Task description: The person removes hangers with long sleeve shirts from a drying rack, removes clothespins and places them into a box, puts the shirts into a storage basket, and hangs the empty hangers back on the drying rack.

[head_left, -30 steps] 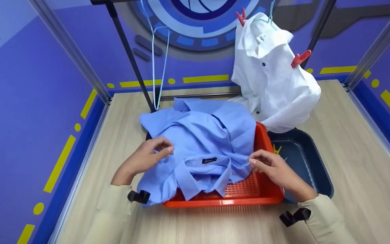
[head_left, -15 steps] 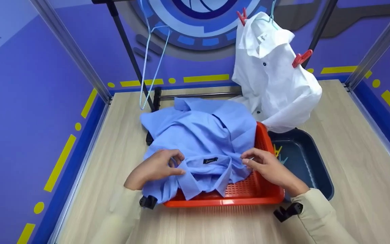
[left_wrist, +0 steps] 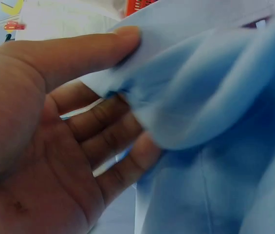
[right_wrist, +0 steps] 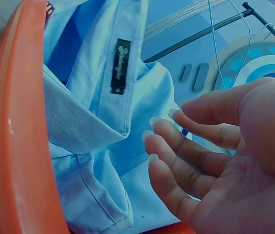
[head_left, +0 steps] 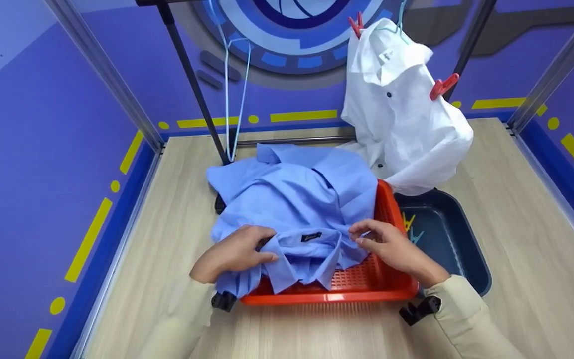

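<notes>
"What's different now?"

"The blue shirt (head_left: 292, 194), heaped in the red basket (head_left: 332, 298) and spilling over its left side, now has its collar (head_left: 281, 274) between my left hand's (head_left: 237, 253) thumb and curled fingers. A second ago that hand was off to the collar's side. I'd judge the hold half made."

"Why half?"

"My right hand (head_left: 386, 245), over the basket's right part, has come in just beside the collar's other end, but its fingers stand loosely curved, a little apart from the thumb, holding nothing. How firmly the left one pinches, I can't tell."

"And farther out?"

"A dark tray (head_left: 454, 249) right of the basket; beyond the basket, a white shirt (head_left: 396, 114) hanging to the right and a bare hanger (head_left: 227, 89) to the left."
</notes>
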Tool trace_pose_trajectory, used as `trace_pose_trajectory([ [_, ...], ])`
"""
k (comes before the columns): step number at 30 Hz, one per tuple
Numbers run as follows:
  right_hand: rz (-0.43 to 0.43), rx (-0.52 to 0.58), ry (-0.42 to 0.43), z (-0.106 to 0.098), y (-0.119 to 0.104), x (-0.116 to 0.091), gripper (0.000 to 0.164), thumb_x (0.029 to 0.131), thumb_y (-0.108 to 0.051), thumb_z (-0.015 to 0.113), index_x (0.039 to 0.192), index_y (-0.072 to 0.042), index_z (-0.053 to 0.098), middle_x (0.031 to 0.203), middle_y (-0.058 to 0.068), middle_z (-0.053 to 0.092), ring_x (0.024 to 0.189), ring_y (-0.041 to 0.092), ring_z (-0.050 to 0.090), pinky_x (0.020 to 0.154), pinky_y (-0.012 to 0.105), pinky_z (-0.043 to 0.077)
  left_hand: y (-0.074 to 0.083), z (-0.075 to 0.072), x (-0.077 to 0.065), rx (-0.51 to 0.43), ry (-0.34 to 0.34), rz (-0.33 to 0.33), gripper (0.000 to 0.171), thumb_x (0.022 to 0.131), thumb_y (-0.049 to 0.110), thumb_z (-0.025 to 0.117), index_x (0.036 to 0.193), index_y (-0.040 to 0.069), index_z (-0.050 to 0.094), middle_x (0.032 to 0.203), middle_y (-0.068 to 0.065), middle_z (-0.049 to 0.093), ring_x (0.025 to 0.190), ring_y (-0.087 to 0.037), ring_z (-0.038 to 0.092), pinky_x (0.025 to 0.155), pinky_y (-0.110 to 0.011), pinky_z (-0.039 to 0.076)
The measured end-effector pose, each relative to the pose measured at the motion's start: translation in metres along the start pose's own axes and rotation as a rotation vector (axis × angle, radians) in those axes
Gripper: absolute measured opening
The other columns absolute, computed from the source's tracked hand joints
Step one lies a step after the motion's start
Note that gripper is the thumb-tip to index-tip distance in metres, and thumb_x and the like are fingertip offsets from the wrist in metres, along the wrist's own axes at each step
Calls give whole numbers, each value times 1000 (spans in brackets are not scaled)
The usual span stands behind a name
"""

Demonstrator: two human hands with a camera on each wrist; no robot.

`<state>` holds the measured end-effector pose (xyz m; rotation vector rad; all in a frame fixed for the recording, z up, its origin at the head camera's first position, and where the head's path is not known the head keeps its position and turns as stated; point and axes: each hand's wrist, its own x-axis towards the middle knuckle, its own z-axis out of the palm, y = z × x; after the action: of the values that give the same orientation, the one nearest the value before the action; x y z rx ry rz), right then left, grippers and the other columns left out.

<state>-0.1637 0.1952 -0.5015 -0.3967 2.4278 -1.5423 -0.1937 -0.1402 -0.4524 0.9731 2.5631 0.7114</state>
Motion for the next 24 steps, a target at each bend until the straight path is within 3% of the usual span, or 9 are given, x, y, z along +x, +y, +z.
trace_pose_trajectory([
  [5, -23, -7, -32, 1, 0, 0, 29, 92, -5, 61, 121, -7, 60, 120, 18, 62, 103, 33, 61, 81, 24, 53, 8, -7, -2, -19, 38, 34, 16, 89, 18, 68, 86, 10, 54, 77, 1, 43, 80, -21, 49, 74, -30, 35],
  [10, 3, -18, -67, 3, 1, -1, 42, 89, -6, 66, 128, -20, 56, 128, 17, 58, 109, 36, 61, 91, 42, 53, 16, -15, -5, 11, 102, 93, 16, 90, 17, 66, 104, 10, 62, 89, -1, 57, 87, -18, 54, 81, -34, 42],
  [13, -5, -40, -110, 4, 0, -2, 51, 88, -6, 67, 134, -23, 53, 132, 16, 56, 108, 34, 64, 95, 52, 49, 21, -20, -6, 6, 132, 126, 20, 91, 17, 65, 109, 10, 64, 93, -3, 60, 89, -17, 56, 83, -35, 44],
  [17, -68, -106, -145, 5, 0, -2, 64, 85, -5, 71, 141, -26, 48, 140, 8, 52, 119, 30, 57, 96, 51, 49, 28, -28, -6, -29, 160, 144, 20, 93, 18, 64, 111, 11, 64, 98, -3, 62, 92, -16, 56, 85, -36, 46],
  [20, -94, -146, -138, 7, -1, -2, 68, 83, -9, 74, 141, -30, 47, 143, 2, 51, 127, 27, 49, 100, 52, 46, 32, -35, -6, -54, 183, 166, 20, 93, 20, 64, 112, 12, 65, 101, -2, 63, 94, -15, 56, 86, -38, 48],
  [24, -116, -162, -109, 10, -4, -1, 67, 80, -15, 78, 138, -31, 51, 139, 0, 55, 126, 26, 50, 105, 55, 40, 37, -42, -6, -59, 217, 202, 20, 94, 22, 64, 112, 13, 65, 98, 0, 61, 90, -13, 54, 83, -35, 47],
])
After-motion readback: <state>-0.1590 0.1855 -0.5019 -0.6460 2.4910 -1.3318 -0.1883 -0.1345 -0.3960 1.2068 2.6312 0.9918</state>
